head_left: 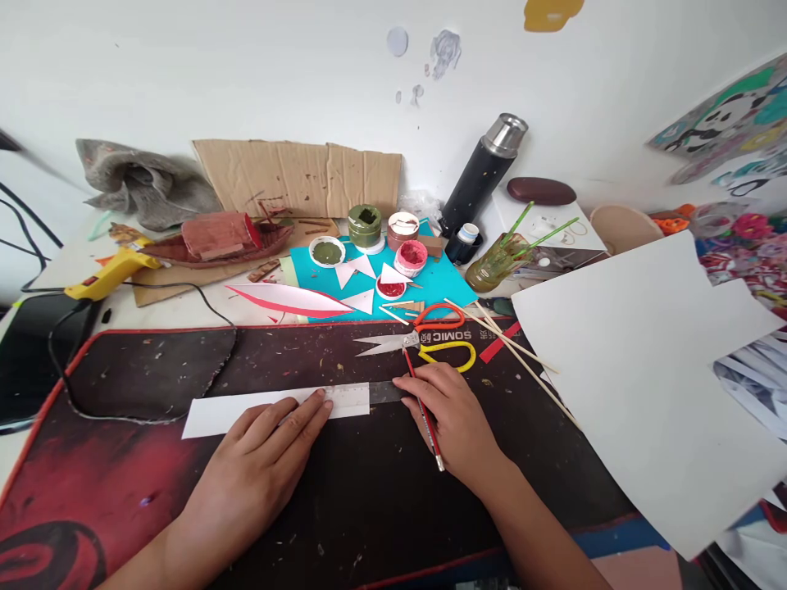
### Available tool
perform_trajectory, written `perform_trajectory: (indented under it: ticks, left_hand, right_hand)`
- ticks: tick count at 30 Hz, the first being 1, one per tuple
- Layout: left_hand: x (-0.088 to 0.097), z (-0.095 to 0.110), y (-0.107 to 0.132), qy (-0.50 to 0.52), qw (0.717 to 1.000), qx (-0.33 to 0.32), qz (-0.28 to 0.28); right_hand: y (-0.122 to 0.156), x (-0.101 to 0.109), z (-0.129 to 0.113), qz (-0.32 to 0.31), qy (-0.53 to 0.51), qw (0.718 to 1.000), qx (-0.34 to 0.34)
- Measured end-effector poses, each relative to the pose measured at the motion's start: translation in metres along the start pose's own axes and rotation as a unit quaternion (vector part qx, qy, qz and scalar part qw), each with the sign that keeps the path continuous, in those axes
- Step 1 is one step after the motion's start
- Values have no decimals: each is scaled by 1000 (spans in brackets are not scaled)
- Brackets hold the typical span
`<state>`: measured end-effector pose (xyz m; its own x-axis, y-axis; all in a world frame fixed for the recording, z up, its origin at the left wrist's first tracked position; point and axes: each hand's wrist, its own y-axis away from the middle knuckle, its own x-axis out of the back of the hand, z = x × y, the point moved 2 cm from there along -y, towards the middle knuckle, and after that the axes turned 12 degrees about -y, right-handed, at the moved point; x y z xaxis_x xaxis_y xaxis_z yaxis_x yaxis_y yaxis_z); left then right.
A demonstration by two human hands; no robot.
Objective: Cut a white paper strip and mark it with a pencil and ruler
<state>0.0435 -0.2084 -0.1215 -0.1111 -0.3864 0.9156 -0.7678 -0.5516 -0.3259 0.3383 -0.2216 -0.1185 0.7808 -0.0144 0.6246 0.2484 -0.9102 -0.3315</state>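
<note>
A long white paper strip (221, 412) lies on the dark desk mat (344, 508), with a clear ruler (362, 394) laid along its right end. My left hand (258, 459) rests flat on the strip, fingers stretched out to the ruler. My right hand (452, 418) presses down on the ruler's right end, and a red pencil (423, 410) sits between its fingers, tip pointing away from me. Scissors (424, 336) with orange and yellow handles lie just beyond my right hand.
A large white sheet (645, 369) covers the right side. Behind the mat are paint pots (384, 238) on teal paper, white triangles, a model boat (221, 239), a yellow glue gun (111, 274) with its cable, a black flask (485, 176), wooden sticks and cardboard.
</note>
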Motion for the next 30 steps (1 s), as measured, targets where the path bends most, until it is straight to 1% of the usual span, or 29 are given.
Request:
perform_trajectory:
  ticks: [11, 19, 23, 30]
  left_hand:
    - [1, 0, -2, 1, 1000, -5, 3]
    - [-1, 0, 2, 15, 1000, 4, 1]
    - [0, -1, 1, 17, 1000, 0, 4]
    - [2, -1, -1, 19, 1000, 11, 8]
  right_hand:
    - [0, 0, 0, -7, 3, 1000, -12]
    - [0, 1, 1, -11, 5, 1000, -13]
    - [-1, 1, 1, -7, -1, 1000, -15]
    - [-1, 1, 0, -6, 1, 1000, -14]
